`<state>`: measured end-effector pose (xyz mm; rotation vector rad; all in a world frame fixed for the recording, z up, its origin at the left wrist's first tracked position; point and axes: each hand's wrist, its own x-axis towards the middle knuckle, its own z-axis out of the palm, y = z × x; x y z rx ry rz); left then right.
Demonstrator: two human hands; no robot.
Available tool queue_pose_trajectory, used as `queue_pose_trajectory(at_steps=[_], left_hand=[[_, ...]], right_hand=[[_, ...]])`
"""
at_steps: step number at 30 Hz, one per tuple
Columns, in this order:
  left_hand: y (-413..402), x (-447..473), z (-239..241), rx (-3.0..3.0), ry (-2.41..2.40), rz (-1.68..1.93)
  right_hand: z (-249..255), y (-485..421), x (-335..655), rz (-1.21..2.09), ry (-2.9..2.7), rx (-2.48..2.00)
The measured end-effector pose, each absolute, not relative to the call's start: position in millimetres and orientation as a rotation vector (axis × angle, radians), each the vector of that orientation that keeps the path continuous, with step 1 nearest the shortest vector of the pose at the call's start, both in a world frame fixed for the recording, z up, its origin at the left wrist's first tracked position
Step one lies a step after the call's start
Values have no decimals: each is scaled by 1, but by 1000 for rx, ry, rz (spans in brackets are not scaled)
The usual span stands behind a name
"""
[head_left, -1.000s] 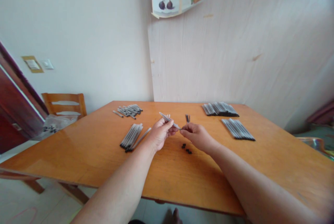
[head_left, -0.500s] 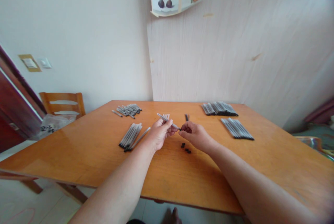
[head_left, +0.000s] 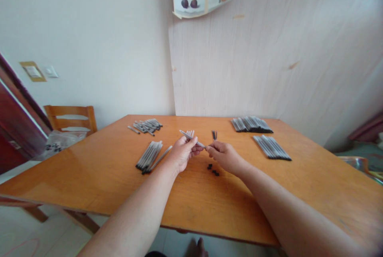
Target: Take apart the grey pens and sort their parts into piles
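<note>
Over the middle of the table, my left hand (head_left: 184, 153) is closed around a slim grey-white pen barrel (head_left: 191, 138), which slants down to the right. At the barrel's lower right end, my right hand (head_left: 223, 154) pinches the tip between thumb and fingers; any small part there is hidden by them. Just below my right hand lie several small black plugs (head_left: 214, 172). Behind it are a few thin dark refills (head_left: 214, 135). Pale barrel ends (head_left: 190, 133) show beyond my left hand; whether they lie on the table cannot be made out.
On the wooden table (head_left: 191, 209), loose pens (head_left: 147, 126) and a pen bundle (head_left: 149, 155) lie left. Pens in rows (head_left: 251, 124) and a smaller row (head_left: 271, 147) lie right. A chair (head_left: 72, 117) holding a plastic bag (head_left: 61, 141) stands left. The wall rises behind.
My right hand's fingers have turned slightly and closed over the end of the pen barrel, covering the dark tip seen before. My left hand stays nearly still.
</note>
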<state>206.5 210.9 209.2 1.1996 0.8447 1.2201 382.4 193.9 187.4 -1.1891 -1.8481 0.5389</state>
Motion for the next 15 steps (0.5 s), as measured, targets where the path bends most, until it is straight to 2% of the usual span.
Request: queue_pose_trajectory(at_steps=[15], left_hand=[[214, 206, 209, 1123, 889, 1261]], right_hand=[[189, 195, 387, 423, -1878, -1209]])
